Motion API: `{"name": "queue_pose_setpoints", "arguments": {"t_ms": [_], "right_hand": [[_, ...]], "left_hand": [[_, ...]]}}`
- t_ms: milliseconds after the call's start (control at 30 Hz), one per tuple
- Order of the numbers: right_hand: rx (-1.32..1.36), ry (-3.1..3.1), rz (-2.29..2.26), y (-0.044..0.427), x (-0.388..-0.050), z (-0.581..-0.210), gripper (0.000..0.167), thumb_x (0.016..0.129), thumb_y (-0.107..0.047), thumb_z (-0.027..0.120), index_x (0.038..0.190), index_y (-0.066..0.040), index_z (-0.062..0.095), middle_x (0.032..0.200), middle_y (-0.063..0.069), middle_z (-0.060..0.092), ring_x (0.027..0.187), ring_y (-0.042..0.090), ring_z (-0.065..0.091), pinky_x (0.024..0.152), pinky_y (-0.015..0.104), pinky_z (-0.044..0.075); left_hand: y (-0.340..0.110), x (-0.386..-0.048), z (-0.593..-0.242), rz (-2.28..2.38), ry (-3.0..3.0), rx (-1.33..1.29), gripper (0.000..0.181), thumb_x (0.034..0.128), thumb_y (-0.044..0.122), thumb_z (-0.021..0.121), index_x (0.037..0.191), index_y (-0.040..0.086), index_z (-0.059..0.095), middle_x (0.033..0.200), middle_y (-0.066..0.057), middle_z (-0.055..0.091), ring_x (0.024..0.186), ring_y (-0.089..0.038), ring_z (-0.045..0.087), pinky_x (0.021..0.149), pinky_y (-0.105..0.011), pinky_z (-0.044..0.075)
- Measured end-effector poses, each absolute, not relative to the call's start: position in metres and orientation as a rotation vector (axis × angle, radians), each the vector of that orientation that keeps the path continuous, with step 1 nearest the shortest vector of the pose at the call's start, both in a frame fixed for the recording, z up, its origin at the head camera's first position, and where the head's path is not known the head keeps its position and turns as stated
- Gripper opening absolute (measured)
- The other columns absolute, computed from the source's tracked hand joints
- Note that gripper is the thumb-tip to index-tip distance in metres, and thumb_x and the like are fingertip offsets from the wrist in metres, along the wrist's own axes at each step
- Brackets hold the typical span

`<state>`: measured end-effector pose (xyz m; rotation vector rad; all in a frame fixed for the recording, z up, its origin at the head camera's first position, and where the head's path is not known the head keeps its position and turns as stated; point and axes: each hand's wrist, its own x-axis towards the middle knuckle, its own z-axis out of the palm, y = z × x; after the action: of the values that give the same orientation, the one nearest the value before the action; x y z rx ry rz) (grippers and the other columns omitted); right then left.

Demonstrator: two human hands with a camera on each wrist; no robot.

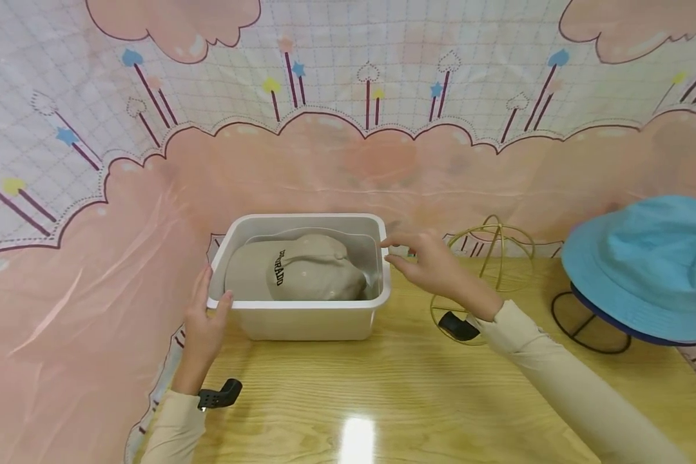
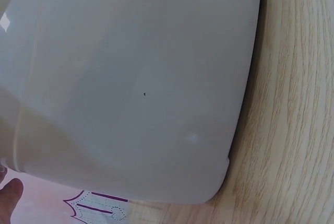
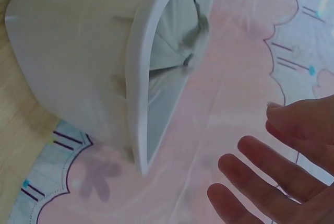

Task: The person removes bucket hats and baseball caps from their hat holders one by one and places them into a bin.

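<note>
A white plastic bin stands on the wooden table, holding a beige cap with dark lettering on it. The cap's crown is crumpled towards the right; its brim lies on the left. At the bin's front left corner is my left hand, fingers along the left side and thumb by the front rim. Only its fingertips show in the left wrist view, beside the bin wall. My right hand is beside the right rim, and in the right wrist view its spread fingers stand apart from the bin.
A gold wire stand is behind and beneath my right forearm. Farther right, a light blue bucket hat sits over a darker hat on a black wire stand. A patterned pink cloth hangs behind the table.
</note>
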<state>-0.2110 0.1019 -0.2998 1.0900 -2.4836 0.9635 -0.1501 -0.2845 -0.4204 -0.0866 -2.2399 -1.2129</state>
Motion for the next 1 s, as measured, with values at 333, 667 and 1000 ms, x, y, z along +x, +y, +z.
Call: {"name": "queue_pose_setpoints", "arguments": {"t_ms": [333, 667, 1000], "right_hand": [[1.016, -2.387, 0.928, 0.131, -0.199, -0.292, 0.023, 0.082, -0.003, 0.071, 0.105, -0.005, 0.071, 0.100, 0.006, 0.071, 0.085, 0.020, 0.066, 0.071, 0.038, 0.052], [0.979, -2.306, 0.823, 0.161, -0.190, -0.293, 0.027, 0.079, 0.003, 0.071, 0.105, -0.005, 0.071, 0.098, 0.009, 0.071, 0.070, 0.018, 0.060, 0.066, 0.037, 0.049], [0.893, -2.301, 0.720, 0.189, -0.183, -0.286, 0.025, 0.078, 0.000, 0.074, 0.102, -0.008, 0.072, 0.097, 0.005, 0.071, 0.069, 0.015, 0.060, 0.057, 0.029, 0.045]], "left_hand": [[-0.286, -0.149, -0.420, -1.225, -2.258, -0.033, 0.062, 0.0941, 0.021, 0.056, 0.148, 0.008, 0.030, 0.153, -0.008, 0.026, 0.139, -0.022, 0.023, 0.113, -0.040, 0.016], [-0.285, -0.148, -0.419, -1.244, -2.250, -0.042, 0.062, 0.0940, 0.018, 0.056, 0.149, 0.012, 0.029, 0.153, -0.007, 0.026, 0.139, -0.022, 0.022, 0.114, -0.040, 0.015], [-0.284, -0.149, -0.418, -1.233, -2.246, -0.049, 0.061, 0.0940, 0.017, 0.056, 0.149, 0.010, 0.030, 0.153, -0.008, 0.027, 0.139, -0.022, 0.023, 0.114, -0.037, 0.015]]}}
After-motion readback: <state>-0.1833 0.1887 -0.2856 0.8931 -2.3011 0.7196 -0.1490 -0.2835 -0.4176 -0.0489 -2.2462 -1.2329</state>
